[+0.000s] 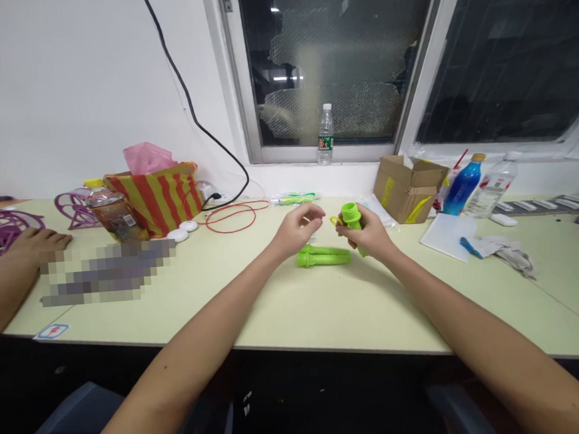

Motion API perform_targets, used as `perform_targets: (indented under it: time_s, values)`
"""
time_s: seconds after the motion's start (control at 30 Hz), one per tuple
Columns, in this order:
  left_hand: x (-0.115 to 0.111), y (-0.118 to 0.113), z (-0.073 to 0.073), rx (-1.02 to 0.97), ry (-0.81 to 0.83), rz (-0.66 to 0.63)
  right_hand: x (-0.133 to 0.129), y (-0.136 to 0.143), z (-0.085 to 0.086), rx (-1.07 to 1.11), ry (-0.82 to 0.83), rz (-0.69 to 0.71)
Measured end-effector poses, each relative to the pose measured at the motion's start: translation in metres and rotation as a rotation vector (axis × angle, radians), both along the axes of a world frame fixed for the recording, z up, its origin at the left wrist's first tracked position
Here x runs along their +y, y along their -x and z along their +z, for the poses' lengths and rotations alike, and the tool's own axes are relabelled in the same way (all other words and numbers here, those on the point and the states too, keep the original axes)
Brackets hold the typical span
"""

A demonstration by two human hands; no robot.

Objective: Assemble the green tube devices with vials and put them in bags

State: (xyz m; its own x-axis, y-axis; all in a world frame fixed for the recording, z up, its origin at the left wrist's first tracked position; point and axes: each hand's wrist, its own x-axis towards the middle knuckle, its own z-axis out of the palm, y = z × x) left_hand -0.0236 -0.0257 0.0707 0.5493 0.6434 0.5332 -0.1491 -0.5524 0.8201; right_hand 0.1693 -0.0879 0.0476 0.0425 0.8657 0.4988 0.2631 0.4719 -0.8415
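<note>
My right hand [371,232] is closed around a bright green plastic tube [351,213], its threaded open mouth pointing up. A small yellow ring [336,220] sticks out at the fingertips of that hand. To the left, my left hand [296,230] hovers with curved fingers and a gap between thumb and fingertips; nothing shows in it. Beneath and between the hands, green plastic tubes [323,258] lie side by side on the table. A small white thing by my left fingertips is partly hidden.
Another person's hand [34,249] rests beside purple plastic frames [2,229] at the left. Behind stand a striped bag [160,197], a drink bottle [111,211] and a cardboard box [408,191]. A blue bottle [465,184] and a glove [507,253] are at the right.
</note>
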Motion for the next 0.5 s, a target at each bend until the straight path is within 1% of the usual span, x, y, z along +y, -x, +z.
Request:
perform_targets:
  time_s: [0.03, 0.07, 0.17, 0.3, 0.4, 0.43, 0.47, 0.5]
  values:
    - [0.002, -0.001, -0.004, 0.045, -0.047, 0.034, -0.001, 0.0, 0.0, -0.015, 0.0, 0.014]
    - [0.004, -0.002, -0.007, 0.081, -0.064, 0.038, -0.001, 0.0, 0.0, -0.033, -0.002, 0.026]
    - [0.008, -0.003, -0.013, 0.148, -0.029, -0.025, -0.003, 0.001, 0.0, -0.098, -0.004, 0.044]
    - [0.011, -0.001, -0.014, 0.242, 0.009, -0.1, -0.005, 0.002, 0.001, -0.132, 0.013, 0.042]
    - [0.02, 0.001, -0.014, 0.224, 0.043, -0.131, -0.006, 0.002, 0.004, -0.125, 0.043, 0.062]
    - [0.027, 0.003, -0.014, 0.186, 0.049, -0.104, -0.005, 0.002, 0.005, -0.126, 0.063, 0.072]
    - [0.035, 0.006, -0.016, 0.136, 0.05, -0.045, -0.004, 0.001, 0.005, -0.133, 0.086, 0.074]
    - [0.046, 0.011, -0.018, 0.077, 0.044, 0.051, -0.003, -0.001, 0.005, -0.149, 0.111, 0.063]
